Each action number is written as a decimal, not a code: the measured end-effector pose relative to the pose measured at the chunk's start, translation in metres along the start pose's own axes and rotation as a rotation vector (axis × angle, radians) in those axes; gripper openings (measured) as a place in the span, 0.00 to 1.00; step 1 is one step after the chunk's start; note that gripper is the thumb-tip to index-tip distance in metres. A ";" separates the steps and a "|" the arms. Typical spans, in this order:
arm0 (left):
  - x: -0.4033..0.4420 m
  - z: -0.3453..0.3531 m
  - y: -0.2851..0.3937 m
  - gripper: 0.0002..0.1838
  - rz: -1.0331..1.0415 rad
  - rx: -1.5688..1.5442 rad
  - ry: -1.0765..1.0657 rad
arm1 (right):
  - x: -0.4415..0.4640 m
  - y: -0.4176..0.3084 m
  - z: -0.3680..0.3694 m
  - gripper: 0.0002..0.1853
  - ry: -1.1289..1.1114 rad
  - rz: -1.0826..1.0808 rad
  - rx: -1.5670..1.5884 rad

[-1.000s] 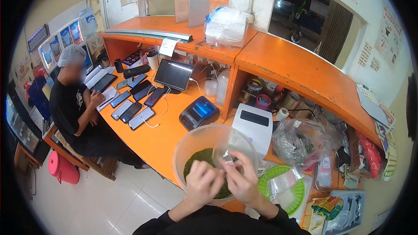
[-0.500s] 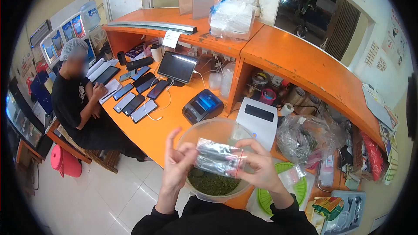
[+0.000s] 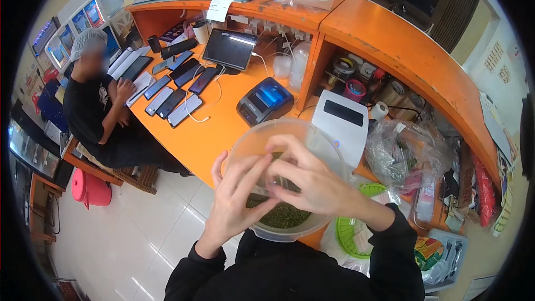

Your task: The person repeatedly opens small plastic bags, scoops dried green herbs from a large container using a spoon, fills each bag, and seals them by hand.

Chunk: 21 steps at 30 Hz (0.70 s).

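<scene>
Left hand (image 3: 312, 181) and right hand (image 3: 237, 198) are pinching a clear bag (image 3: 271, 179), fingers partly hiding it, over the tub (image 3: 255, 139), while a printer (image 3: 265, 102) is standing at its twelve o'clock, a green basket (image 3: 346, 238) at four.

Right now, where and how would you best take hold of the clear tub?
Grip the clear tub by opposite sides of its rim, one hand coming from the left, one from the right. It is round, wide and open-topped, with loose green shreds low inside, so paired grips should keep it level.
</scene>
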<state>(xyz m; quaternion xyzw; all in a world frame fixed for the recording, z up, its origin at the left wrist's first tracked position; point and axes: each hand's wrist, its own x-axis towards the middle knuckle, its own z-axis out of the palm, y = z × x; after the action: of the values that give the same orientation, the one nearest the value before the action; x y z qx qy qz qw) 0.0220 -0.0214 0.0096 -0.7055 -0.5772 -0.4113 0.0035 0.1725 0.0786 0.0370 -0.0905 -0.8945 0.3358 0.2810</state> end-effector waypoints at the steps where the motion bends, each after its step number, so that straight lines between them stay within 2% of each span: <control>1: -0.001 0.000 -0.001 0.37 -0.037 -0.029 0.016 | 0.005 0.002 0.004 0.09 -0.003 -0.018 -0.005; 6: -0.015 0.001 -0.017 0.39 -0.109 0.001 0.135 | 0.022 0.019 0.017 0.10 -0.067 -0.103 0.070; 9: -0.025 -0.007 -0.032 0.44 -0.161 -0.043 0.239 | 0.038 0.030 0.008 0.12 0.011 0.078 0.351; 10: -0.031 -0.006 -0.035 0.44 -0.229 -0.266 0.342 | 0.039 0.047 0.012 0.15 -0.060 0.149 0.202; 11: -0.038 -0.003 -0.036 0.45 -0.293 -0.490 0.442 | 0.030 0.076 0.025 0.17 -0.146 0.132 0.025; 12: -0.043 -0.003 -0.037 0.46 -0.354 -0.716 0.539 | 0.019 0.100 0.036 0.18 -0.400 0.262 -0.092; 13: -0.047 -0.005 -0.038 0.49 -0.332 -0.765 0.525 | 0.008 0.117 0.044 0.19 -0.652 0.392 -0.211; 14: -0.050 -0.006 -0.038 0.49 -0.347 -0.862 0.540 | -0.005 0.123 0.048 0.20 -0.868 0.435 -0.401; 15: -0.053 -0.007 -0.038 0.50 -0.364 -0.959 0.557 | -0.010 0.126 0.048 0.18 -1.068 0.506 -0.439; 18: -0.062 -0.011 -0.042 0.50 -0.405 -1.189 0.587 | -0.012 0.129 0.043 0.14 -1.000 0.464 -0.287; 19: -0.067 -0.012 -0.046 0.49 -0.404 -1.292 0.619 | -0.006 0.119 0.038 0.11 -0.907 0.439 -0.341; 21: -0.072 -0.012 -0.053 0.47 -0.405 -1.460 0.670 | -0.009 0.128 0.044 0.11 -0.771 0.275 -0.385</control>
<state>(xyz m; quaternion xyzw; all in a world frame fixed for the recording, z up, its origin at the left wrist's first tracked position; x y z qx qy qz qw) -0.0282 -0.0684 -0.0494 -0.2526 -0.2494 -0.8637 -0.3578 0.1513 0.1484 -0.0778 -0.1274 -0.9596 0.2067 -0.1419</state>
